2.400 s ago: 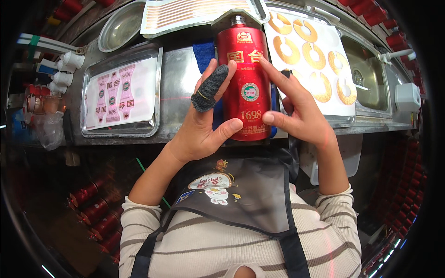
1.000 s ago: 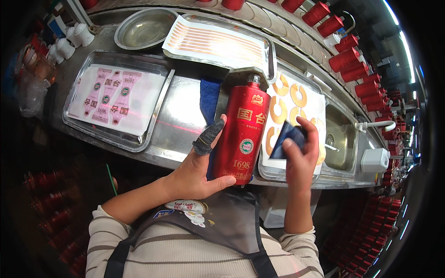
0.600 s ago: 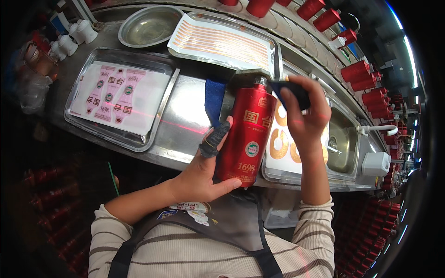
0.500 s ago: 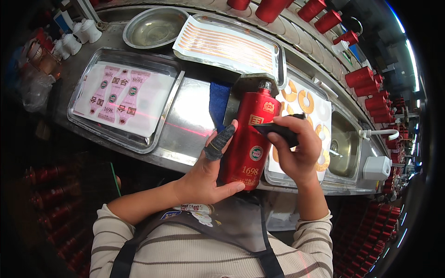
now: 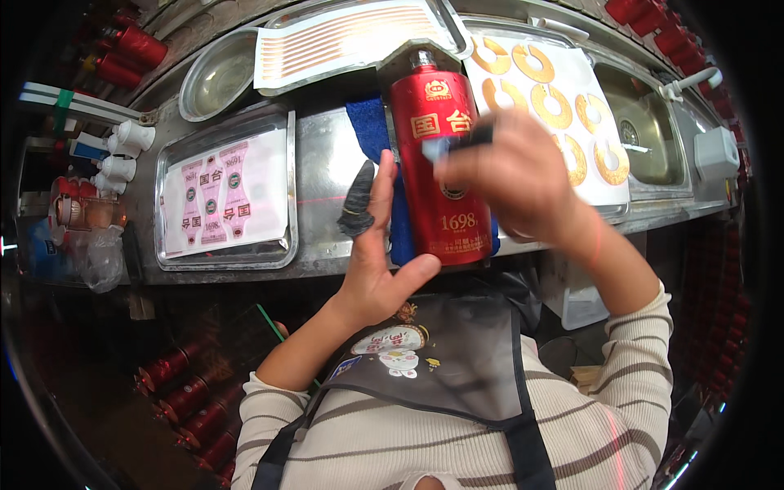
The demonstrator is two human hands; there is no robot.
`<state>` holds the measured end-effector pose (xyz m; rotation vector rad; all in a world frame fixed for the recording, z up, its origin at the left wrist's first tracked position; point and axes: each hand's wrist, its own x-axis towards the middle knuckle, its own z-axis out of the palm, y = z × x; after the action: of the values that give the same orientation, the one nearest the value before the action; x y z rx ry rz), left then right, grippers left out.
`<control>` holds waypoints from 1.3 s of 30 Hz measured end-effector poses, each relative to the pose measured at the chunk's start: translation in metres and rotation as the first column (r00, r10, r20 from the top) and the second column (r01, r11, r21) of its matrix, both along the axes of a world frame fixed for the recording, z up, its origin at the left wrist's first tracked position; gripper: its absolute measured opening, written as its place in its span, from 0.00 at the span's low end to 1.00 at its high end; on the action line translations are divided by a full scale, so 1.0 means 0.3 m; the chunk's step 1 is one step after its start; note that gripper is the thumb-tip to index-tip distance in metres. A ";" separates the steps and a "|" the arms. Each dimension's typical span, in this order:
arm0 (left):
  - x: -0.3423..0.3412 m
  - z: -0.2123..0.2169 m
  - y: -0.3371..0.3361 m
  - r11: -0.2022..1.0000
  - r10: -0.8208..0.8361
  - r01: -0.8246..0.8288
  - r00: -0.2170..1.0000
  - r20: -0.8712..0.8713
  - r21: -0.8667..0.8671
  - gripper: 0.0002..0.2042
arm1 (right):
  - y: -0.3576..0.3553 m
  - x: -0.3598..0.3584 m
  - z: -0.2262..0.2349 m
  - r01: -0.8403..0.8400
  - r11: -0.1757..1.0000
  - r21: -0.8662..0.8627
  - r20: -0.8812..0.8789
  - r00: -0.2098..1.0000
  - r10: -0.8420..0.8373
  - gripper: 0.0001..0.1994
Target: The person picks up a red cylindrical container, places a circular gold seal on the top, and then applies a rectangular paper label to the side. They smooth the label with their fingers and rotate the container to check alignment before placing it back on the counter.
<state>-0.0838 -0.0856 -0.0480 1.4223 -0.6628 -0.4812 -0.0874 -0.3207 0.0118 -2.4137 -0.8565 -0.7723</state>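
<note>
A red bottle (image 5: 416, 196) with gold markings lies neck-away on a blue cloth (image 5: 367, 131). My left hand (image 5: 371, 261) holds it by the left side, thumb pressed on its lower front. Dark grey wrapping (image 5: 357, 204) covers one finger of that hand. Over the bottle's right side, my right hand (image 5: 523, 175) grips a black scraper (image 5: 474, 137), both smeared by motion. The scraper's pale tip lies over the bottle's front, just under two large gold characters. My right hand hides part of the round emblem below.
To the left, a metal tray (image 5: 286, 245) holds pink printed transfer sheets (image 5: 214, 196). Behind are a round metal bowl (image 5: 216, 77) and a sheet of gold strips (image 5: 343, 45). Gold ring-shaped pieces (image 5: 551, 106) on a white sheet lie right, beside a sink (image 5: 653, 143).
My view has turned and shifted. The right hand with the scraper has moved down from the gold characters, uncovering both. My left hand stays on the bottle.
</note>
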 end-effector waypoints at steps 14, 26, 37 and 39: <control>-0.094 -0.018 -0.037 0.990 0.143 -0.142 0.986 -0.088 0.015 0.39 | 0.172 -0.360 -0.054 0.440 0.706 0.555 -0.397 0.886 -0.240 0.15; -0.161 0.008 -0.045 0.857 0.044 -0.387 0.712 0.701 0.339 0.24 | 0.192 -0.339 -0.111 0.647 0.272 0.712 -0.620 0.762 -0.188 0.11; -0.093 0.019 -0.001 0.861 0.247 -0.445 0.789 0.563 0.245 0.28 | 0.140 -0.106 -0.014 0.512 0.590 0.624 -0.417 0.857 -0.302 0.10; -0.018 0.045 -0.088 0.856 0.250 -0.463 0.760 0.601 0.230 0.27 | 0.150 -0.012 -0.028 0.522 0.633 0.572 -0.363 0.853 -0.375 0.09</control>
<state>-0.0892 -0.1120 -0.0345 2.0339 -0.7484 0.1532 -0.0910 -0.2757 0.0034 -1.9919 0.1513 -0.7965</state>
